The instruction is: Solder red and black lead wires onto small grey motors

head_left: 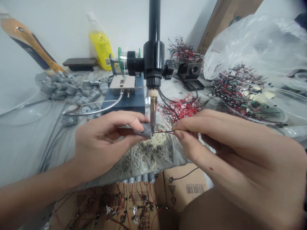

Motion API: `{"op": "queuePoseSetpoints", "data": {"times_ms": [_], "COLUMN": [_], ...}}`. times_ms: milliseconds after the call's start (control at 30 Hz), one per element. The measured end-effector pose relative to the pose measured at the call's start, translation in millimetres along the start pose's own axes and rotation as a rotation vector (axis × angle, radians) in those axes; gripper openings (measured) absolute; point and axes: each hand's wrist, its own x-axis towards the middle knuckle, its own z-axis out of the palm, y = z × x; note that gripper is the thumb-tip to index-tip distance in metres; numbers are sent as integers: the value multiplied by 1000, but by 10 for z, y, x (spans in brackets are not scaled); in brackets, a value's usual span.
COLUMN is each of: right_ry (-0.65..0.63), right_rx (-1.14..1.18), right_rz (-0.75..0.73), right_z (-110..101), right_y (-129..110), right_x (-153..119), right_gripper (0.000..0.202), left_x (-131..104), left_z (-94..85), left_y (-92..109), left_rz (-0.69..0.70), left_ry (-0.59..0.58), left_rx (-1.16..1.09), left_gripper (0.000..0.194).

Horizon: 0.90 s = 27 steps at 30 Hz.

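Note:
My left hand pinches a small grey motor and holds it right under the tip of a soldering iron that hangs from a black post. My right hand pinches a thin black wire between thumb and forefinger, its end touching the motor at the iron's tip. Below them lies a patch of solder droplets and scraps.
A blue solder-feed unit with a solder spool stands behind the iron. Grey motors are piled at the left, red and black wires at the right. A cardboard box of wired motors sits near me. A yellow bottle stands at the back.

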Motion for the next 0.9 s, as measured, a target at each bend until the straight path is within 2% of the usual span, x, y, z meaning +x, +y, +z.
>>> {"op": "queuePoseSetpoints", "data": {"times_ms": [633, 900], "right_ry": [9, 3], "right_rx": [-34, -11], "right_rz": [-9, -6], "right_z": [-8, -13], "right_y": [-6, -6], "right_x": [-21, -27], "right_gripper": [7, 8], "left_x": [-10, -14], "left_z": [-10, -9], "left_y": [-4, -16], "left_rz": [-1, 9], "left_ry": [4, -2], "left_rx": [17, -41], "left_gripper": [27, 33]}}
